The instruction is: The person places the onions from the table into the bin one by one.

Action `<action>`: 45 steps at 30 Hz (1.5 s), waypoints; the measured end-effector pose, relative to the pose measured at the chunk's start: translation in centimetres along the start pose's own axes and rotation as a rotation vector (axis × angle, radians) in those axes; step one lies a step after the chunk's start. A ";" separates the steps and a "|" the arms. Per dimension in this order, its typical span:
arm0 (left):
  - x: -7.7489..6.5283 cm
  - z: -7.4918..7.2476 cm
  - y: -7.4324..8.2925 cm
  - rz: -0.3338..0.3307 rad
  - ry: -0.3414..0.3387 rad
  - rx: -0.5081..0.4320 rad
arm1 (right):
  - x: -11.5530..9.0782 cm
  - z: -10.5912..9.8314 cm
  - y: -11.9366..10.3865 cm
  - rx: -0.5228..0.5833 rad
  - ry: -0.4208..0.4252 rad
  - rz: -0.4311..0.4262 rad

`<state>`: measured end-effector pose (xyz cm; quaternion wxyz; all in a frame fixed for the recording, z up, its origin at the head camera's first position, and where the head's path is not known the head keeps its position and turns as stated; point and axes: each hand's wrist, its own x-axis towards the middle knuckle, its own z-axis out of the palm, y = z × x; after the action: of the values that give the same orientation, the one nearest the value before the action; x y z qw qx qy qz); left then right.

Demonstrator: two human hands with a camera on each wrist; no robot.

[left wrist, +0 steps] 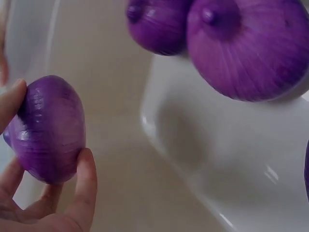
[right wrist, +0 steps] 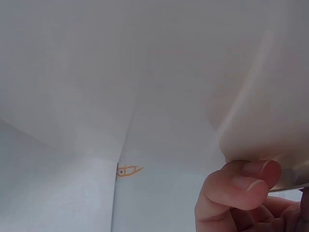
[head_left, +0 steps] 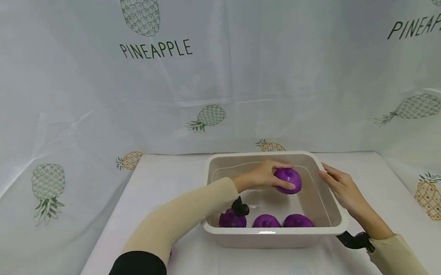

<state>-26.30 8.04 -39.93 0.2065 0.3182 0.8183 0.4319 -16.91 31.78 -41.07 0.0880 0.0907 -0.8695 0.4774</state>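
In the head view my left hand holds a purple onion inside the white plastic bin, toward its right side. Thumb and fingertips pinch this onion from both sides in the left wrist view. More purple onions lie along the bin's near wall: one at the left, one in the middle and one farther right. With curled fingers, my right hand grips the bin's right rim. The right wrist view has its fingertips under the bin's edge.
The bin stands on a table with a white cloth. A pineapple-print sheet hangs behind and around the table. Beside my left sleeve, a small purple patch shows on the table, mostly hidden by the arm.
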 end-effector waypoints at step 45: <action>2.0 3.8 -2.6 0.010 -0.122 0.357 | 0.2 0.2 0.1 0.008 0.018 0.027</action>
<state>-26.27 10.49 -44.34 0.1938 0.3796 0.8663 0.2605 -17.10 31.64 -41.25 0.0891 0.0751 -0.8679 0.4829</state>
